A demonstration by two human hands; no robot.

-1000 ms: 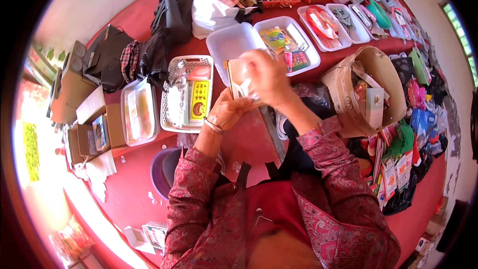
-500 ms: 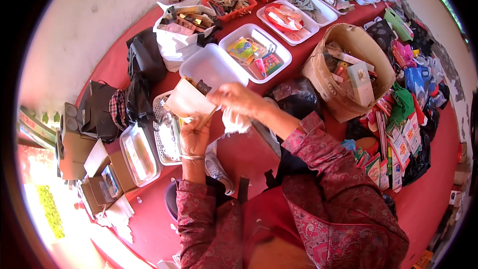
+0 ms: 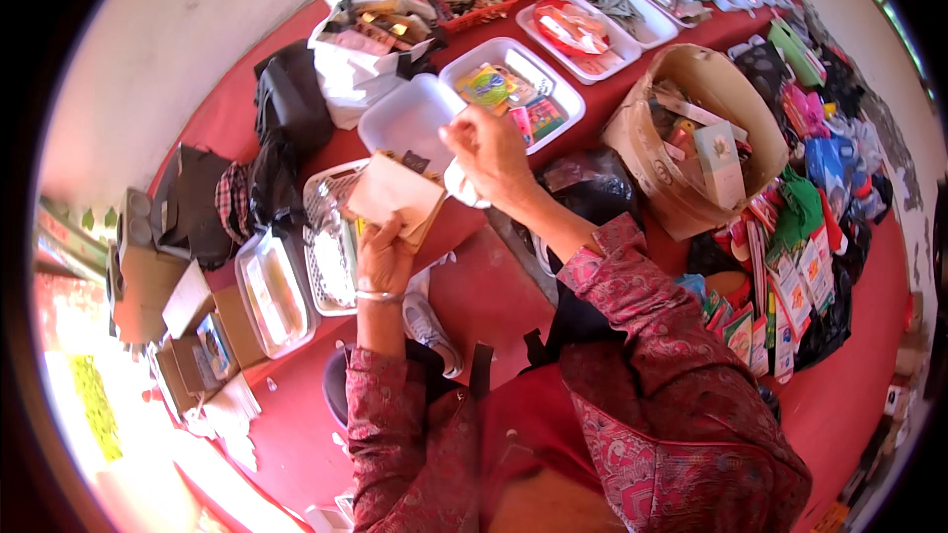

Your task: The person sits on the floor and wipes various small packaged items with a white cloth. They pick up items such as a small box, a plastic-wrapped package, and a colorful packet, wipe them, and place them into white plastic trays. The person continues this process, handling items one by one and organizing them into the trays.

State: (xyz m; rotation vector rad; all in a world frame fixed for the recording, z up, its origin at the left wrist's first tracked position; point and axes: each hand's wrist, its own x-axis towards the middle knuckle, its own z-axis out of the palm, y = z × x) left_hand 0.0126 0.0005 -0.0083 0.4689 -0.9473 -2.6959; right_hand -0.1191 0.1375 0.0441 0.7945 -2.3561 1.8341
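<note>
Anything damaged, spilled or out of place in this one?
Yes, mildly: a ragged white sheet lies loose beside the open cardboard box at lower left, and small pale scraps litter the red surface nearby. The right-hand wall also looks patchy, perhaps flaking.

A smooth red bench (image 3: pixel 222 104) carried a bulging black bag (image 3: pixel 296 94) at ten o'clock, a white plastic sack (image 3: pixel 341 79) at eleven, a rectangular red plastic tray (image 3: pixel 484 15) at twelve, and a pale rectangular plastic container (image 3: pixel 294 341) near nine.
</note>
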